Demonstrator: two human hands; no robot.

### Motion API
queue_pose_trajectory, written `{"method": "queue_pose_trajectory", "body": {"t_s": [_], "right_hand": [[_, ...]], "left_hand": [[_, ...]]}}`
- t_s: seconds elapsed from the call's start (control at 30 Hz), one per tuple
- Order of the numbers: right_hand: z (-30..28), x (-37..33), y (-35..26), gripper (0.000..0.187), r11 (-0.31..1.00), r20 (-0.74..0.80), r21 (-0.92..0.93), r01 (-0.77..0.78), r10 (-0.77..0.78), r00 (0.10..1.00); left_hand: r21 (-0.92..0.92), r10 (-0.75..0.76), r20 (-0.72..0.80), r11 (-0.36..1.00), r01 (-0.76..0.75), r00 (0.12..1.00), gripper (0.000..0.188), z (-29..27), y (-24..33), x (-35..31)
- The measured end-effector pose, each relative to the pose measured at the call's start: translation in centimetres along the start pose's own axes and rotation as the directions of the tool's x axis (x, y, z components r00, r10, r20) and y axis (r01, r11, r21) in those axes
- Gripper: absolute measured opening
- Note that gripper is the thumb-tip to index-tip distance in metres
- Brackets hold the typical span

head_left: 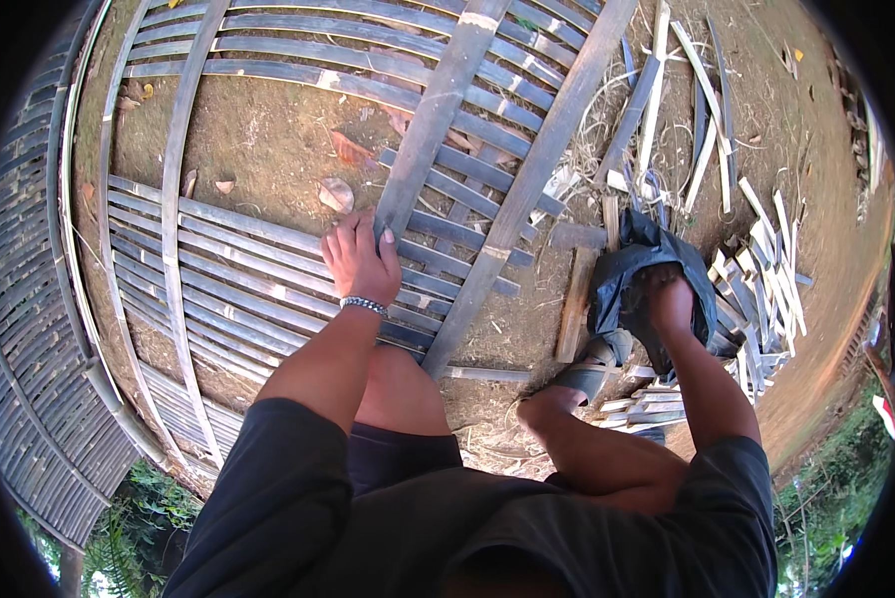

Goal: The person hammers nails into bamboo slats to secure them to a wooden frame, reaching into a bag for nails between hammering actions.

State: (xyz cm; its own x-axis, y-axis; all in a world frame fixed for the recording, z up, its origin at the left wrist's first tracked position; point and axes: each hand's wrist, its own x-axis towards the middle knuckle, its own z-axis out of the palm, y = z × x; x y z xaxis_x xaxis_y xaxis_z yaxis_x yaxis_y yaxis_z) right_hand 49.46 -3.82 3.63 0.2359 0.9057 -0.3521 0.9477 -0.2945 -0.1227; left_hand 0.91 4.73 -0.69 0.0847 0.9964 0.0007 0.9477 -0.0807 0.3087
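Your dark shirt and bent knee are filling the near edge. Beyond them your left hand [360, 261] is lying flat, fingers spread, on the woven bamboo panel [248, 279], its fingertips touching a broad grey slat [438, 110] running away from you. To the right, your right hand [667, 299] is reaching into a dark plastic bag [627, 274] on the dirt; I cannot tell how its fingers are set. Cut bamboo offcuts [766, 269] are lying just beyond the bag, at the far right.
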Motion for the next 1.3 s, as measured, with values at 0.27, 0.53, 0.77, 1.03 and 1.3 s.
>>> {"method": "queue_pose_trajectory", "body": {"t_s": [0.27, 0.53, 0.77, 1.03, 1.3], "right_hand": [[0.4, -0.5, -0.2, 0.020, 0.976, 0.081, 0.046, -0.211, 0.207, 0.975], [1.1, -1.4, 0.0, 0.023, 0.942, 0.239, 0.208, -0.263, 0.212, 0.947], [-3.9, -2.3, -2.5, 0.015, 0.770, 0.361, 0.324, -0.550, 0.437, 0.824], [-11.2, -3.3, -7.1, 0.015, 0.026, 0.609, 0.763, -0.646, 0.306, 0.731], [-8.6, 2.0, -11.8, 0.014, -0.255, 0.530, 0.815, -0.521, -0.038, 0.847]], "left_hand": [[-0.012, 0.007, 0.024, 1.000, -0.007, 1.000, 0.045, -0.1, -0.3, 0.4], [-0.057, -0.012, 0.085, 0.998, 0.017, 0.996, 0.044, -1.0, 0.4, 0.8], [-0.046, 0.021, 0.040, 0.999, -0.019, 0.999, 0.045, 0.3, 0.3, 0.2], [-0.029, 0.048, 0.004, 0.998, -0.047, 0.999, 0.043, 0.4, -0.7, -0.2], [-0.030, 0.037, 0.018, 0.999, -0.037, 0.999, 0.044, 0.5, -0.6, 0.0]]}}
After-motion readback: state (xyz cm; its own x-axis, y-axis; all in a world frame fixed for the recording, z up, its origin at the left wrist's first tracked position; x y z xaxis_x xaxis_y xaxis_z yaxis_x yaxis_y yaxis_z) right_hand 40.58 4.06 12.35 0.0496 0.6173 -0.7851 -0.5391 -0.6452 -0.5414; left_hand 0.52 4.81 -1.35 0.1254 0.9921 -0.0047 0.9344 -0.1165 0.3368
